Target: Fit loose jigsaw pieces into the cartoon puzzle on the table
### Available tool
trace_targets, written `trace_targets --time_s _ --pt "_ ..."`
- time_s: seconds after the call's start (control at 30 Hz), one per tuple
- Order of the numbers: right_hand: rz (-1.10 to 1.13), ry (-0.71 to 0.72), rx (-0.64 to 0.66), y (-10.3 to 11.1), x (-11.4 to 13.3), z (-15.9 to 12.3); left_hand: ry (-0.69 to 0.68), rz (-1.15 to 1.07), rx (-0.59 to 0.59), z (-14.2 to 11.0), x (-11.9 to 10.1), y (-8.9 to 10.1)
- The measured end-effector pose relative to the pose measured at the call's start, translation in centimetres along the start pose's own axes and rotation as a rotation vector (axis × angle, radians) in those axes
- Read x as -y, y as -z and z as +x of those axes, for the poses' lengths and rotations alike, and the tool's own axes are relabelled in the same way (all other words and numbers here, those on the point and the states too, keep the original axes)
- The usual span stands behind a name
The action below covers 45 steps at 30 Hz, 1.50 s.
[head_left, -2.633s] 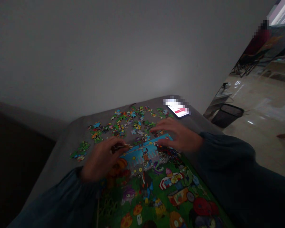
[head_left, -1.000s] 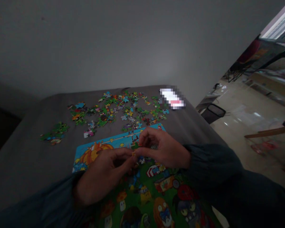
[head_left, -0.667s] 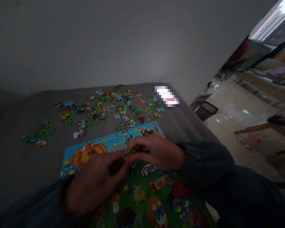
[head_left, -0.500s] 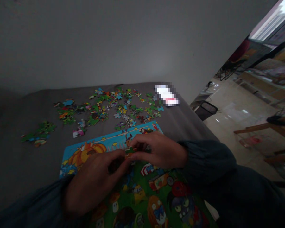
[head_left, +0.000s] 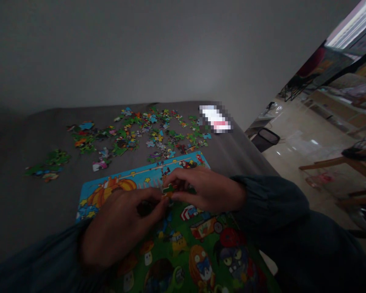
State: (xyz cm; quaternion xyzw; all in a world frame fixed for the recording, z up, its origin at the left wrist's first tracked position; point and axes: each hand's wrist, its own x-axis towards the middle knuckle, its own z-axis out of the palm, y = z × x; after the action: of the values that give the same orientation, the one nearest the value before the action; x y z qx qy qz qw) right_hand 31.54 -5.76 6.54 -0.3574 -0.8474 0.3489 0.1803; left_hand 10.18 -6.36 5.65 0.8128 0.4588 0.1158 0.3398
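Note:
A small green and orange jigsaw piece (head_left: pixel 168 189) is pinched between the fingertips of both hands, above a colourful picture board (head_left: pixel 178 244). My right hand (head_left: pixel 203 189) closes on it from the right with thumb and index finger. From the left, my left hand (head_left: pixel 123 226) meets it with thumb and index fingertips pressed together; the fingers hide part of the piece. Printed on the board are a pumpkin, stars and cartoon figures, on blue at the top and green below. Both forearms in dark sleeves hang over its sides.
Loose jigsaw pieces (head_left: pixel 125 138) lie scattered on the grey cloth beyond the board, with a smaller pile (head_left: pixel 49 165) at left. A lit, pixelated phone-like object (head_left: pixel 216 119) rests near the back right edge. A wall stands behind; the tiled floor and wooden furniture (head_left: pixel 341 167) are at right.
My right hand has shifted slightly right, and the jigsaw piece has tilted and moved a little up between the fingertips. The whole view has moved slightly.

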Motion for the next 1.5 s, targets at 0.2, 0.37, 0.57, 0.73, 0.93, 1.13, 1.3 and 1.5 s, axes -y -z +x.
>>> trace_targets --time_s 0.2,0.37,0.57,0.73,0.93,1.13,1.3,1.5 --pt "-0.129 0.072 0.016 -0.3 0.0 0.0 -0.027 0.009 0.006 -0.2 0.4 -0.2" --pt "-0.125 0.072 0.013 0.0 0.1 -0.1 -0.02 -0.029 0.034 -0.3 0.4 0.0" --pt "0.086 0.023 0.162 1.5 0.0 -0.2 0.015 -0.005 0.009 0.1 0.5 1.0" --pt "0.205 0.027 0.393 2.2 0.0 -0.3 0.014 -0.051 -0.034 0.2 0.6 1.3" --pt "0.142 0.057 0.693 1.6 1.4 -0.8 -0.006 -0.077 -0.05 0.3 0.5 0.8" --pt "-0.01 0.077 0.778 0.9 2.0 -1.2 -0.089 -0.062 -0.026 0.1 0.3 0.8" --pt "-0.06 0.043 0.778 1.2 2.3 -1.3 -0.128 -0.06 -0.018 0.1 0.4 0.8" --pt "-0.084 0.025 0.718 1.5 2.2 -1.5 -0.141 -0.046 -0.049 -0.1 0.3 0.8"
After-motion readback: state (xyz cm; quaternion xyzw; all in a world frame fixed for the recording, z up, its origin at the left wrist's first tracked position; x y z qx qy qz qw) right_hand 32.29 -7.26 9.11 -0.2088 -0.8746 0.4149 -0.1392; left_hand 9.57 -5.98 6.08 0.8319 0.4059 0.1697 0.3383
